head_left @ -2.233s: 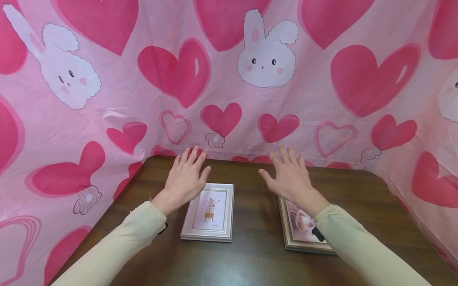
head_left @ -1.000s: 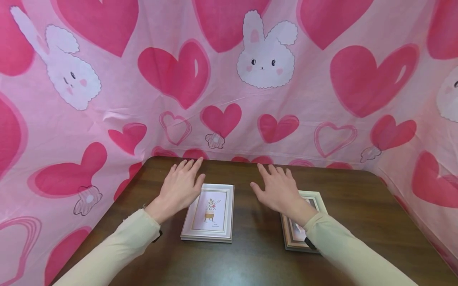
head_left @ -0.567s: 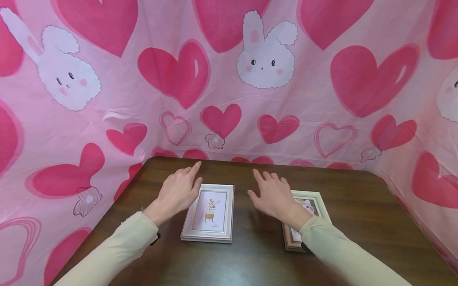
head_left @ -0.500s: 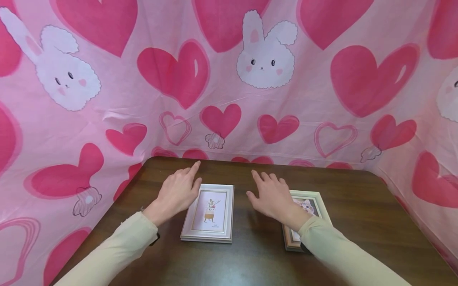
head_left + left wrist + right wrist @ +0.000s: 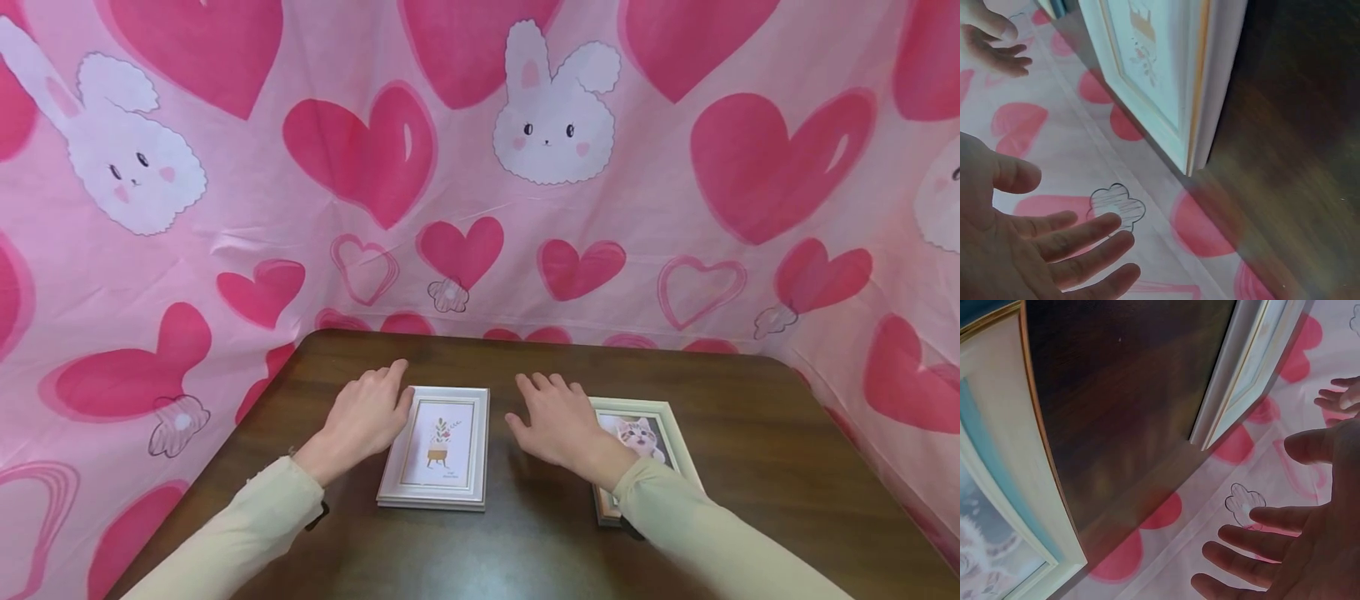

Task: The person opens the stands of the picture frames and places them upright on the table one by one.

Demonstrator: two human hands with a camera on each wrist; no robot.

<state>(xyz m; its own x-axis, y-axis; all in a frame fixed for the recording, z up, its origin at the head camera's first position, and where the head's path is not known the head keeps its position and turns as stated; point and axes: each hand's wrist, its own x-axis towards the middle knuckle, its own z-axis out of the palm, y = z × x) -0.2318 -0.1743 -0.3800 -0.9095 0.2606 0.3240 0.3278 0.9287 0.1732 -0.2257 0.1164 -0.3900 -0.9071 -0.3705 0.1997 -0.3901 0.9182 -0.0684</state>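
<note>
Two picture frames lie on the dark wooden table (image 5: pixel 540 533). The white picture frame (image 5: pixel 480 450), with a potted-plant print, is near the middle; a second, pale picture frame (image 5: pixel 678 437) with a kitten picture is to its right. My left hand (image 5: pixel 362 419) hovers above the left edge of the white one, fingers extended and holding nothing. Between the two frames, beside the kitten picture, my right hand (image 5: pixel 561 423) hovers palm down, also holding nothing; its wrist and sleeve cover part of that picture. Both wrist views show relaxed fingers, apart from the frames.
A pink cloth (image 5: pixel 465 192) with hearts and rabbits hangs behind the table and along both sides. The table's far edge (image 5: pixel 600 343) runs just beyond the hands. Black bands show at both wrists under the cream sleeves (image 5: pixel 247 517).
Both hands have come lower and back toward me from the far table edge, the right one also moving left, uncovering more of the kitten picture. The picture frames have stayed in place.
</note>
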